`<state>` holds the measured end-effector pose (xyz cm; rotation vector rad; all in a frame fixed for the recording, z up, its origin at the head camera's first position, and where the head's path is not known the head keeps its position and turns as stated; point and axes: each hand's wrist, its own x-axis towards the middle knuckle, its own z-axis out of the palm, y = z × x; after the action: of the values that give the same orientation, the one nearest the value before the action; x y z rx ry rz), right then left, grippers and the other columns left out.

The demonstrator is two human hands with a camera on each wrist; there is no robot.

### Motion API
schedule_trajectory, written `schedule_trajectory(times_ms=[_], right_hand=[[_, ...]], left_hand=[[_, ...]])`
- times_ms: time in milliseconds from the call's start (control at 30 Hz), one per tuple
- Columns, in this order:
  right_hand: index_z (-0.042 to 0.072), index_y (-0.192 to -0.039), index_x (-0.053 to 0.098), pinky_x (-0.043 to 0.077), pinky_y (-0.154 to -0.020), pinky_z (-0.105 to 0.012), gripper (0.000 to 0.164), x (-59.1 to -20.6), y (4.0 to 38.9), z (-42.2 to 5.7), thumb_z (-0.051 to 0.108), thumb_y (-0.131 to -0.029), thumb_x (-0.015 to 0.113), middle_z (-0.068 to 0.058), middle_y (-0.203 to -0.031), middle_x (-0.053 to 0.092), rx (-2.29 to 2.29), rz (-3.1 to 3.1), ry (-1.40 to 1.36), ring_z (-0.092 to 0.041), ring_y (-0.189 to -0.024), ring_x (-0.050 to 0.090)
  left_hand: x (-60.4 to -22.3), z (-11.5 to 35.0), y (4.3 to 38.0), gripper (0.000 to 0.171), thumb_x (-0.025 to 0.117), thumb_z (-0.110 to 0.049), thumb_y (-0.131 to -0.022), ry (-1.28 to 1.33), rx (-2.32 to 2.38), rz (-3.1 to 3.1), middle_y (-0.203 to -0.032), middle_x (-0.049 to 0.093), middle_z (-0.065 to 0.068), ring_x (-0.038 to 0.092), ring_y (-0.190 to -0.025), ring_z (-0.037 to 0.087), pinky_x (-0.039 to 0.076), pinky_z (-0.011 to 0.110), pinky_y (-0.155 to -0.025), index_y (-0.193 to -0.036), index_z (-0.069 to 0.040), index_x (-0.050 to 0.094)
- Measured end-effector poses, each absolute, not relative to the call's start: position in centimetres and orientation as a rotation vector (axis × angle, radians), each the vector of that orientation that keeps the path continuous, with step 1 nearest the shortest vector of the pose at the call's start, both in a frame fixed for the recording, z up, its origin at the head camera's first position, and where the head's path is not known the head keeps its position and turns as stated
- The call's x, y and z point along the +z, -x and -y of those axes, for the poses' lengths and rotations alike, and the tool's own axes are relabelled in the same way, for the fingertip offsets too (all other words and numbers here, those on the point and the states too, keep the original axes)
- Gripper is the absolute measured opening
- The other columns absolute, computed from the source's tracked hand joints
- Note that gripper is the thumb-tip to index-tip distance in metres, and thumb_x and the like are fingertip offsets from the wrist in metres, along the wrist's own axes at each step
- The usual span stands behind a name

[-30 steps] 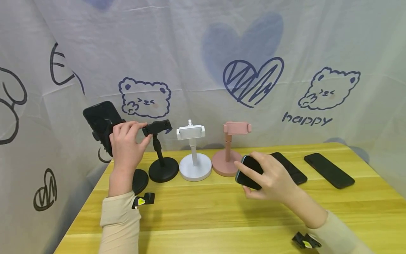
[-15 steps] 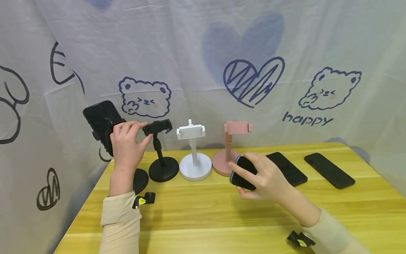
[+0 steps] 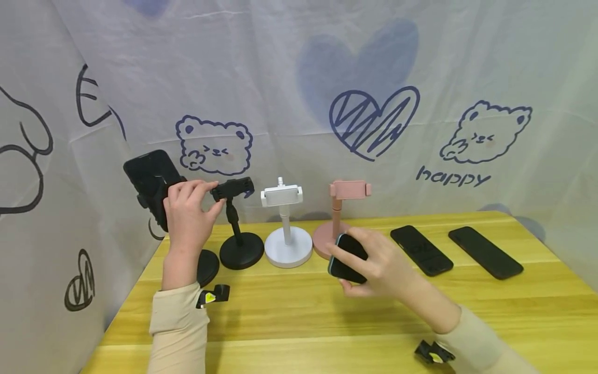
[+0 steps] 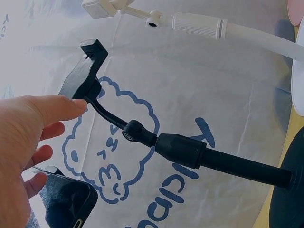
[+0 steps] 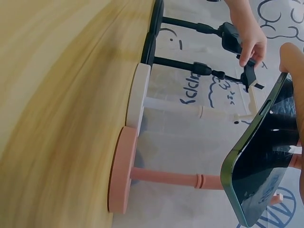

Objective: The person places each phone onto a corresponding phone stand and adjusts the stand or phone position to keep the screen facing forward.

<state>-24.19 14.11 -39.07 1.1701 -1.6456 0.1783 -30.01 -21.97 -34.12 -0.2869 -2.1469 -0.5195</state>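
Two black phone stands are at the left end of the row. The leftmost one bears a black phone [image 3: 148, 171], tilted, partly hidden behind my left hand. My left hand [image 3: 189, 215] pinches the holder end of the second black phone stand [image 3: 240, 253] between thumb and finger; that holder [image 4: 85, 76] has no phone in it. My right hand [image 3: 385, 267] grips a dark phone [image 3: 347, 255] with a blue-green edge by its sides, raised above the table in front of the pink phone stand [image 3: 351, 190].
Between the black and pink stands stands a white phone stand [image 3: 288, 254]. Two black phones [image 3: 421, 250] lie flat on the wooden table [image 3: 280, 322] at the right. A white printed cloth [image 3: 289, 93] hangs behind the table.
My right hand has moved left with the phone, uncovering more of the nearer lying phone. My left hand keeps its hold on the stand's holder, almost unmoved.
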Motion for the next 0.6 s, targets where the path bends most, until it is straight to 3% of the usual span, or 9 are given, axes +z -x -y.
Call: schedule_trajectory(times_ms=[600], right_hand=[[0.013, -0.116, 0.069, 0.056, -0.065, -0.039, 0.049, -38.4, 24.3, -12.1, 0.041, -0.078, 0.054, -0.023, -0.109, 0.060, 0.190, 1.613, -1.181, -0.030, -0.085, 0.059]], left_hand=[[-34.2, 22.1, 30.1, 0.036, 0.079, -0.014, -0.081, 0.293, -0.522, 2.134, -0.114, 0.065, 0.015, 0.046, -0.111, 0.037, 0.034, 0.054, -0.093, -0.115, -0.009, 0.070]])
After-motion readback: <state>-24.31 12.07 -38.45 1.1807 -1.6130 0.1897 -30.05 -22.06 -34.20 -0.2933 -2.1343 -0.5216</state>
